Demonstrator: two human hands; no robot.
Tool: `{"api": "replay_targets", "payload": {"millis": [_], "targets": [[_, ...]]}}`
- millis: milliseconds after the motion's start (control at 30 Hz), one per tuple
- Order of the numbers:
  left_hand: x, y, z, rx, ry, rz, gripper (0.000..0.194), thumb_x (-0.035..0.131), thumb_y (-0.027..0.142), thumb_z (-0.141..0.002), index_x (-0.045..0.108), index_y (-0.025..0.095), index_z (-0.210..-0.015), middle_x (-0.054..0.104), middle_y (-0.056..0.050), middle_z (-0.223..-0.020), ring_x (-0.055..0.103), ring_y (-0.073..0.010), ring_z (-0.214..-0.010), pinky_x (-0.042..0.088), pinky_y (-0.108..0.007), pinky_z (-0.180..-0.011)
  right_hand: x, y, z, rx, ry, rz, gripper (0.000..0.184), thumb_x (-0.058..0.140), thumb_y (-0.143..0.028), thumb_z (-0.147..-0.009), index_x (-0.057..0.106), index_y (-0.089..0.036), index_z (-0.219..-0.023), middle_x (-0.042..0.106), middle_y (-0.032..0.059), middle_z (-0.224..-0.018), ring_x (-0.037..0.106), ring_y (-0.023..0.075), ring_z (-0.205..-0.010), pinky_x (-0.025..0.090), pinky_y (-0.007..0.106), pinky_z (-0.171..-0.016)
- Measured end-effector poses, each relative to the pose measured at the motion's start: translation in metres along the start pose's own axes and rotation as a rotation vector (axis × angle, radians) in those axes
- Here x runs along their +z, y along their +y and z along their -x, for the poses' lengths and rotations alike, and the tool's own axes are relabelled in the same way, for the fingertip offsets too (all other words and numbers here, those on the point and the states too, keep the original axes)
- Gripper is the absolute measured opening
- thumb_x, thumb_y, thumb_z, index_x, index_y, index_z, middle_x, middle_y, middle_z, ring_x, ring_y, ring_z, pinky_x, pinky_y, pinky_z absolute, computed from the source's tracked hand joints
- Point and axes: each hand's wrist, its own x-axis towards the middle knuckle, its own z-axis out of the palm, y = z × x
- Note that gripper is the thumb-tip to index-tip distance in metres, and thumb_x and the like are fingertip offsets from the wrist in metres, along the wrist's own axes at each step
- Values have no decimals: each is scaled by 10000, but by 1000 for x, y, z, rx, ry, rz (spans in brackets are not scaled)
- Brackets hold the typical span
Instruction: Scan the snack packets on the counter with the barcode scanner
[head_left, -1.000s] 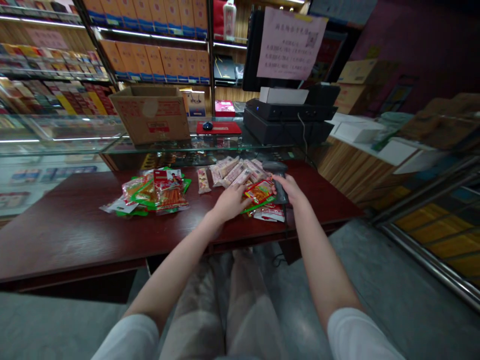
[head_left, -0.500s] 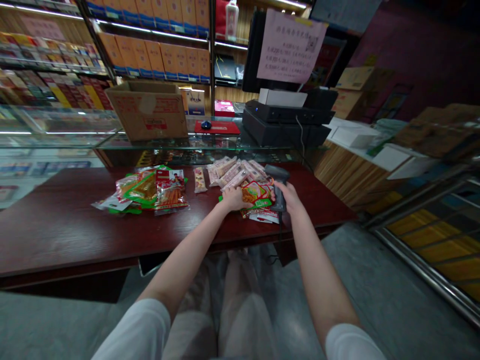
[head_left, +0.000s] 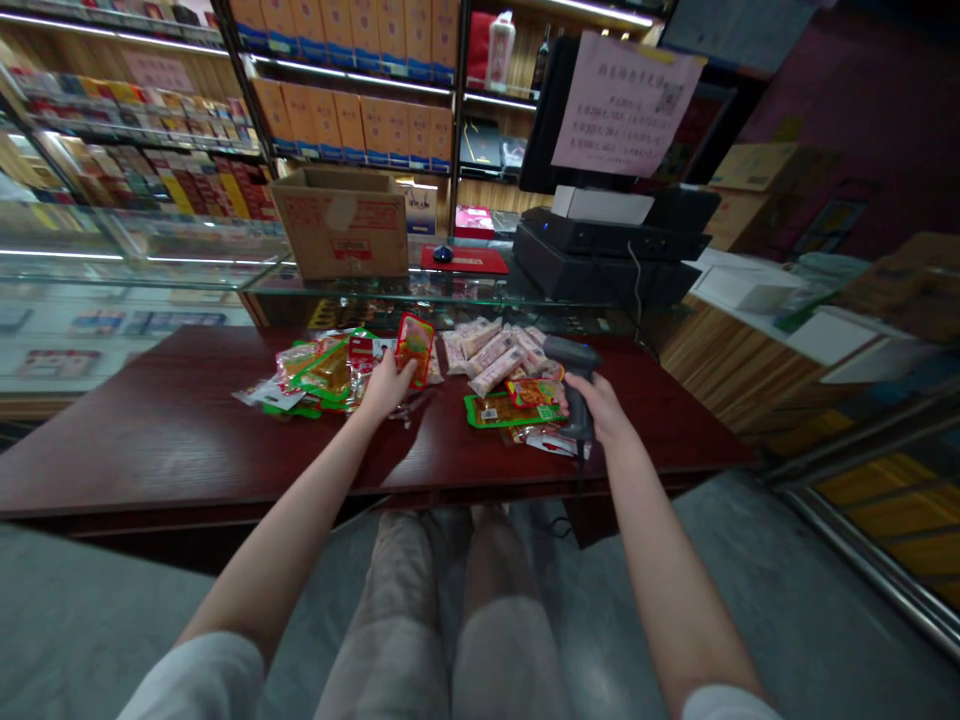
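My left hand (head_left: pixel 388 385) is closed on a red snack packet (head_left: pixel 414 347), held up on edge just right of a pile of green and red snack packets (head_left: pixel 319 370) on the dark red table (head_left: pixel 150 430). My right hand (head_left: pixel 604 410) grips a grey barcode scanner (head_left: pixel 576 375) whose head points left. Beside the scanner lie more packets: a green and red one (head_left: pixel 514 405) flat on the table, and a heap of pale pink packets (head_left: pixel 491 348) behind it.
Behind the table runs a glass counter (head_left: pixel 187 270) carrying a cardboard box (head_left: pixel 341 222), a red mouse mat with a mouse (head_left: pixel 463 259) and a black till with a printer (head_left: pixel 611 245). Shelves of boxed goods (head_left: pixel 352 110) fill the back wall. My knees (head_left: pixel 450 600) sit below the table edge.
My left hand lifted a red packet from the stack by the scanner and carried it left toward the green pile. My right hand kept hold of the scanner. The camera turned slightly left.
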Motion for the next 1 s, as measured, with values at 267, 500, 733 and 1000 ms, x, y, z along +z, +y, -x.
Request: {"api": "replay_targets", "payload": {"millis": [267,500,733,1000], "targets": [[-31,-31,-8,-11,-62,-422,324,444,372,-876,532,142,-1086,711,-225,-953,695,-368,-945,499,-448,-838,61,-3,-7,15,-150,-76,388,742,-401,-684,533,-207,-948,641,-31,-681,541,95,-462,434,216,-411],[-43,-39,-10,72,23,-248,276,451,423,-847,515,186,-974,677,-146,-903,655,-330,-937,483,-451,-863,82,10,-21,59,-196,-106,425,743,-397,-686,475,-228,-968,615,-69,-644,527,88,-417,424,200,-377],[-9,-5,-28,-117,95,648,176,547,321,-711,503,204,-835,568,14,-741,589,-162,-715,512,-315,-718,98,18,-33,145,-224,-146,316,722,-370,-701,530,-220,-902,622,-48,-619,525,92,-439,432,198,-395],[10,-10,-38,-290,-40,1044,355,676,179,-558,467,192,-845,625,32,-719,640,-144,-653,556,-322,-665,107,23,-28,150,-277,-62,311,724,-393,-711,605,-191,-914,656,-15,-675,511,84,-440,425,205,-383]]}}
